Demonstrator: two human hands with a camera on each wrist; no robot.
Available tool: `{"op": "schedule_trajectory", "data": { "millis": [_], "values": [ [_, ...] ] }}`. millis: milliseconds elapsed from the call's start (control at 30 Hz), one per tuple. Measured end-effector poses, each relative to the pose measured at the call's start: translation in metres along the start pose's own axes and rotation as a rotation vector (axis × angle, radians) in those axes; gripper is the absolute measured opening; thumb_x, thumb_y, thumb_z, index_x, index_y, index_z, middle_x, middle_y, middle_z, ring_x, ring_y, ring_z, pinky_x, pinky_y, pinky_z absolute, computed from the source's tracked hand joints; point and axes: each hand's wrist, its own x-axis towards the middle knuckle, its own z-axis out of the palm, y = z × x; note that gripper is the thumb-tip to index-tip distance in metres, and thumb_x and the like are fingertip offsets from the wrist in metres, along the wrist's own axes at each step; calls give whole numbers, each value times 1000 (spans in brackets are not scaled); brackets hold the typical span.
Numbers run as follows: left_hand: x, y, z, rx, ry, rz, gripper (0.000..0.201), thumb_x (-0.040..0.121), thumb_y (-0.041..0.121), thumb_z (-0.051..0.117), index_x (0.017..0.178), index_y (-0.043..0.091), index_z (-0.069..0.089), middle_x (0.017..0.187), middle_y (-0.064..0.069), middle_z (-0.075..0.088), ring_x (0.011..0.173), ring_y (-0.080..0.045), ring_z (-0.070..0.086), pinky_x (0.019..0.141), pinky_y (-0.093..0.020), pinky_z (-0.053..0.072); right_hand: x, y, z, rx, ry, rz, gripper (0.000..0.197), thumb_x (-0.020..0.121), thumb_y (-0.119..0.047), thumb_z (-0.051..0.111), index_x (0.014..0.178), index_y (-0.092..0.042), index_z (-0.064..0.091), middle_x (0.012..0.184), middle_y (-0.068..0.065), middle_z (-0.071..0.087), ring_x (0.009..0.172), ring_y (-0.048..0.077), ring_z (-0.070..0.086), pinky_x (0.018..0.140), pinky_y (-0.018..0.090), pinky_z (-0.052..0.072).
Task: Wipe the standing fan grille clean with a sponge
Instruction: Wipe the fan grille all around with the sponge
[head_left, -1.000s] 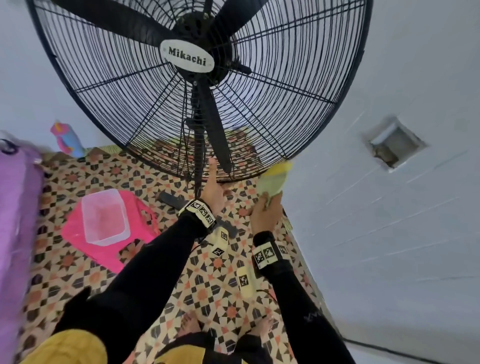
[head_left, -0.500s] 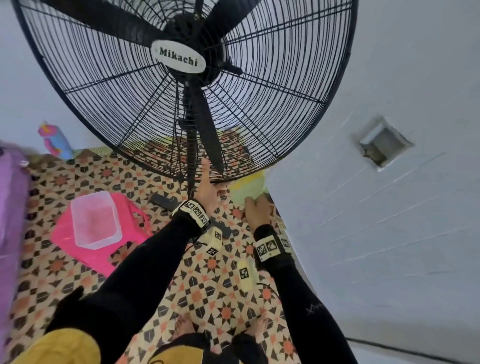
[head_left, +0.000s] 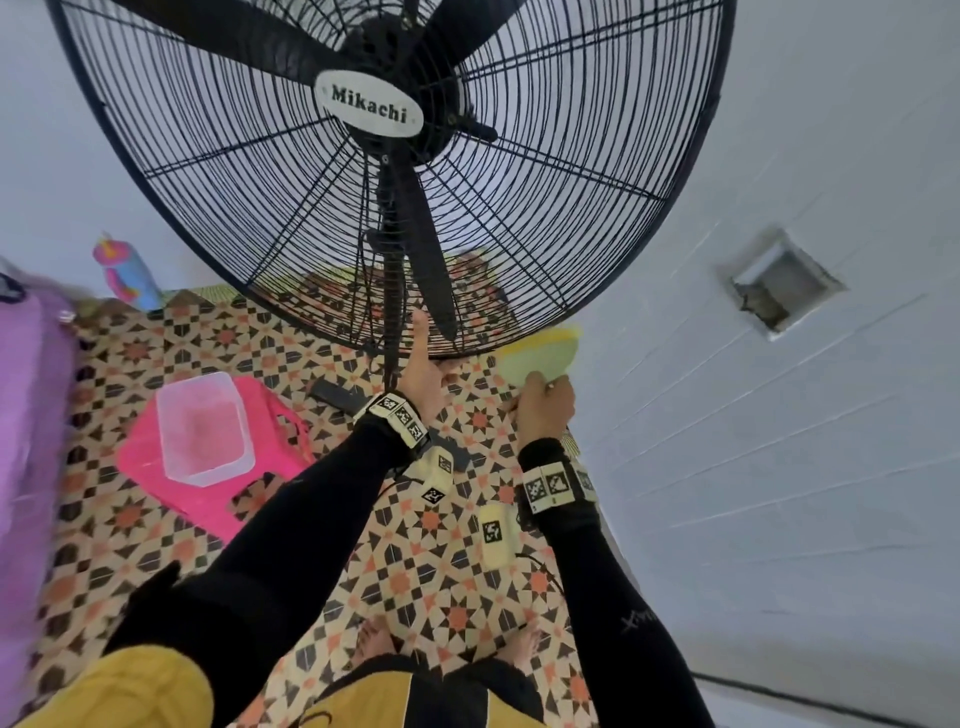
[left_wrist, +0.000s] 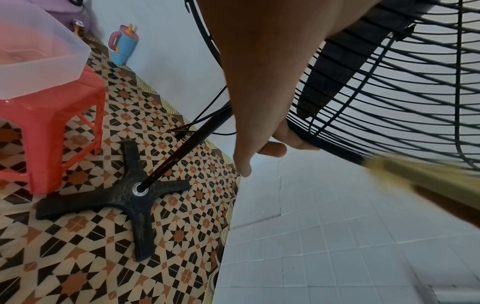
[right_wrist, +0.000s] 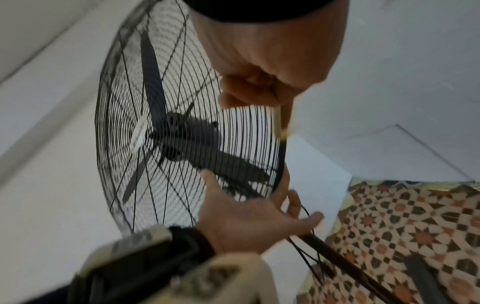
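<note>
The black wire fan grille (head_left: 519, 234) with a white Mikachi badge fills the upper head view. My left hand (head_left: 423, 364) grips the grille's bottom rim, thumb up on the front wires and fingers curled behind, as the left wrist view (left_wrist: 283, 142) shows. My right hand (head_left: 545, 405) pinches a yellow-green sponge (head_left: 540, 353) and holds it against the rim just right of the left hand. The sponge is a blurred streak on the rim in the left wrist view (left_wrist: 415, 179) and edge-on in the right wrist view (right_wrist: 279, 121).
The fan's pole rises from a black cross base (left_wrist: 130, 195) on the patterned floor. A pink stool (head_left: 218, 467) with a clear tub (head_left: 202, 426) stands to the left. A blue cup (head_left: 130, 275) sits by the wall. A white tiled wall (head_left: 779, 467) is close on the right.
The sponge slid left along the bottom rim, then back right to its present spot. My left hand kept its hold on the rim.
</note>
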Motion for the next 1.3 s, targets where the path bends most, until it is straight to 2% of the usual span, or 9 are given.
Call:
{"op": "schedule_trajectory", "data": {
  "millis": [200,333,567,667,767,967,1100,1167,1300],
  "values": [
    [0,0,5,-20,29,-5,125,56,110,40,145,24,60,121,-6,76,144,-36,42,122,-63,24,5,12,19,-171,-130,95,28,91,-27,48,106,-4,56,76,13,69,50,18,65,45,27,50],
    [-3,1,10,-27,67,18,109,66,106,32,123,23,73,112,-3,76,114,-28,53,119,-58,30,17,1,8,-94,-256,176,13,95,-14,46,90,-5,53,50,1,56,40,13,44,43,26,35],
    [-24,8,15,-43,-144,61,115,73,101,36,153,20,51,149,-11,59,139,-31,55,117,-51,41,-5,8,33,22,-326,351,9,95,-9,46,88,-8,51,57,3,46,42,14,41,40,24,31],
    [-11,2,4,19,-68,-14,132,50,113,38,148,27,58,146,-7,62,144,-29,45,125,-56,21,4,-10,14,50,-212,253,13,94,-7,47,82,-8,50,59,6,47,39,14,43,40,23,33],
    [1,-4,-2,249,32,137,161,31,116,25,159,20,40,143,-15,62,141,-31,46,126,-32,12,14,-36,-9,-46,16,57,21,97,-16,49,77,-13,44,67,10,54,46,20,55,49,30,43],
    [-4,0,7,32,49,58,99,68,106,28,131,38,64,124,-3,75,130,-25,55,121,-56,27,-1,-36,5,-438,0,-128,24,103,-24,43,109,-2,49,99,13,63,83,30,66,69,39,55],
    [-14,2,15,115,57,128,61,95,84,25,124,46,64,113,0,76,118,-29,57,112,-54,35,-26,-12,17,-473,-189,-124,15,104,-17,43,104,-2,46,86,7,49,72,21,48,53,22,31],
    [-12,2,9,62,7,92,99,76,102,27,139,35,63,126,-1,74,129,-30,55,121,-57,25,-17,-14,18,-295,-17,-157,22,102,-31,40,99,-9,43,81,5,54,64,16,55,53,12,42],
    [-2,-1,4,9,6,21,130,52,113,34,152,31,52,137,-1,69,149,-32,37,124,-62,20,-4,-7,19,-222,157,-338,20,103,-35,32,103,-17,40,77,1,54,62,29,70,54,43,59]
  ]
}}
